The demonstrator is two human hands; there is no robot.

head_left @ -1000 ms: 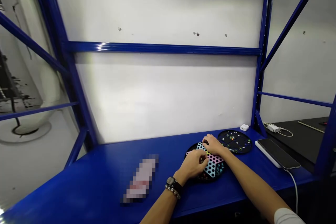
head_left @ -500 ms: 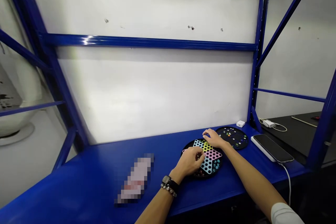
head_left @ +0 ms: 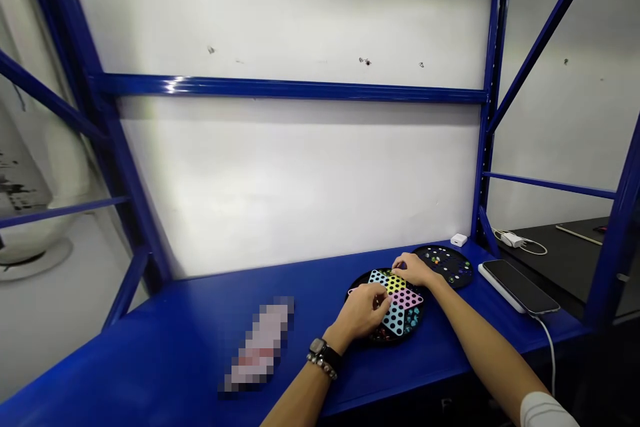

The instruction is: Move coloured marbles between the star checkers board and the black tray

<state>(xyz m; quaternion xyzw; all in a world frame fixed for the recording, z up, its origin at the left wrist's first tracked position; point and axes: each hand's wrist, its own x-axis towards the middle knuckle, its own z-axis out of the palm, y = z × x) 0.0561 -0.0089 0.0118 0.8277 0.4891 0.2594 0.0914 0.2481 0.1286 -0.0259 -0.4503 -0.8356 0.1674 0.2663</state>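
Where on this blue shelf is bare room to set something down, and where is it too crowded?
Bare blue shelf lies left of the pixelated object, and between it and the round star board. It is crowded around the board, where your left hand and right hand sit, beside the marble tray and phone.

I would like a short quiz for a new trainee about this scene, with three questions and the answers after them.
1. Which hand has the black watch at its wrist, the left hand or the right hand?
2. True or false: the round black tray with marbles lies to the left of the Chinese checkers board.
3. What lies on the white block at the right?

Key: 1. the left hand; 2. false; 3. a smartphone.
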